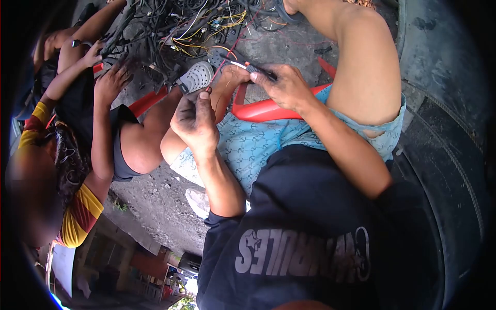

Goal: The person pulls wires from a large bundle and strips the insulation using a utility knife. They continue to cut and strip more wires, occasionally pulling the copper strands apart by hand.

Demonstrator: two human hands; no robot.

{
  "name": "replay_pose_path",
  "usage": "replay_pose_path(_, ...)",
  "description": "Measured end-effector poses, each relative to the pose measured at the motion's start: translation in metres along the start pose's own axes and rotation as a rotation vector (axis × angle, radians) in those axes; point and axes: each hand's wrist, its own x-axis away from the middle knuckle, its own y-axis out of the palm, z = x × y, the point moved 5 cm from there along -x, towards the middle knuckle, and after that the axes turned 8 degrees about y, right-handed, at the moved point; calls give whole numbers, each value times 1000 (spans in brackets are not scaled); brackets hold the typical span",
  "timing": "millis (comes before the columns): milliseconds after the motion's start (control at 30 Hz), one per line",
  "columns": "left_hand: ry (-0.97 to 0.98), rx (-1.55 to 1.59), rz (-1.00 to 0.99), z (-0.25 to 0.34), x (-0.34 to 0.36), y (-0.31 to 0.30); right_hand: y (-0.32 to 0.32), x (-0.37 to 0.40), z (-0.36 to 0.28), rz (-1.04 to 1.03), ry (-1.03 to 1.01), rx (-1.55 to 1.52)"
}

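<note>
My left hand (196, 121) is closed, thumb and forefinger pinching a thin red wire (219, 71). The wire runs up from the fingertips toward the pile of wires on the ground. My right hand (287, 90) is wrapped around a black-handled tool (258, 71) with an orange collar and a slim pale blade-like tip. That tip points left and overlaps the red wire in this view. Both hands are above my lap, and the fingers are smudged dark.
A tangled heap of wires (181, 26), black, yellow and white, lies on the ground ahead. Red seat parts (263, 110) show below my right hand. At left, a co-worker's hand (111, 82) reaches toward the heap. A grey clog (197, 77) is near my left hand.
</note>
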Motion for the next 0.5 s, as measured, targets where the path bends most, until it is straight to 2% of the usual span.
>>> replay_pose_path(67,-47,13,33,-1,-1,-3,-8,-7,9,156,83,72)
replay_pose_path(100,-105,72,16,-5,-2,-4,-5,-8,9,122,57,-178)
replay_pose_path(133,-161,133,3,-8,-2,-4,-1,-7,3,121,49,-173)
replay_pose_path(200,-157,231,-44,-7,-1,-3,17,-4,-11,-66,5,-646)
replay_pose_path(233,-155,326,-99,-7,1,1,27,-5,-12,-161,95,-749)
replay_pose_path(267,-152,331,-95,-9,2,2,31,-7,-15,-162,93,-744)
replay_pose_path(333,-139,524,-213,-8,5,9,38,-8,-24,-277,93,-934)
replay_pose_path(367,-137,524,-210,-7,8,9,37,-8,-25,-319,104,-921)
replay_pose_path(433,-97,54,-250,-4,12,10,38,-8,-26,-323,87,-925)
replay_pose_path(500,-65,-6,-235,-1,13,13,41,-10,-23,-322,73,-932)
